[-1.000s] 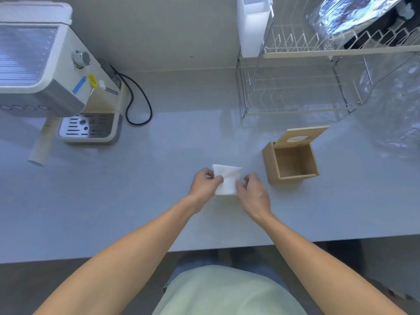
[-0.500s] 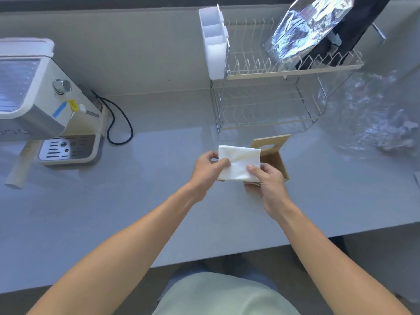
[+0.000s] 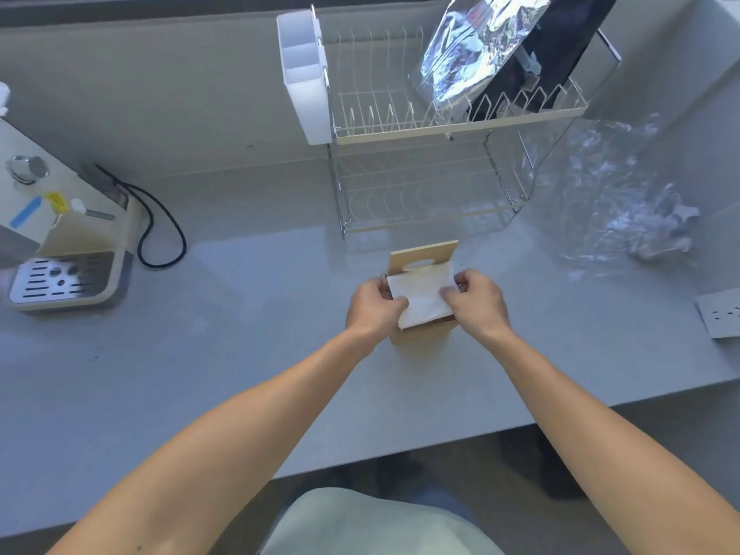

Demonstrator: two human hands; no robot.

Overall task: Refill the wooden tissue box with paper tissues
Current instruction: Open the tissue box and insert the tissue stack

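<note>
On the far left I see a cream and silver coffee machine (image 3: 60, 234) with a shiny metal drip tray full of slots. A thin black cord (image 3: 160, 226) loops out from behind it and lies on the smooth grey bench (image 3: 240, 354).

Next comes my left hand (image 3: 372, 306). Its fingers (image 3: 386, 288) are closed on the left edge of a soft white stack of paper tissues (image 3: 422, 296). The stack is flat and close to square, and its corners look a little turned, so the near corner points toward me.

The tissues sit right on top of the small light brown wooden tissue box (image 3: 420, 332). The box is a cube with flat, plain sides, and it stands upright on the bench in the middle, just in front of me. I cannot see inside it, because the tissues cover the opening. Its thin wooden lid (image 3: 424, 256) stands up behind the tissues, and it has an oval hole cut in it.

My right hand (image 3: 476, 304) pinches the right edge of the tissues.

Behind the box stands a wire dish rack (image 3: 432, 166) with two levels. A tall white plastic holder (image 3: 304, 74) hangs on its left end. A crinkly silver foil bag (image 3: 476, 54) leans on the top level.

On the right lies some crumpled clear plastic wrap (image 3: 624, 202). At the far right edge lies a flat grey plate with small holes (image 3: 720, 314).
</note>
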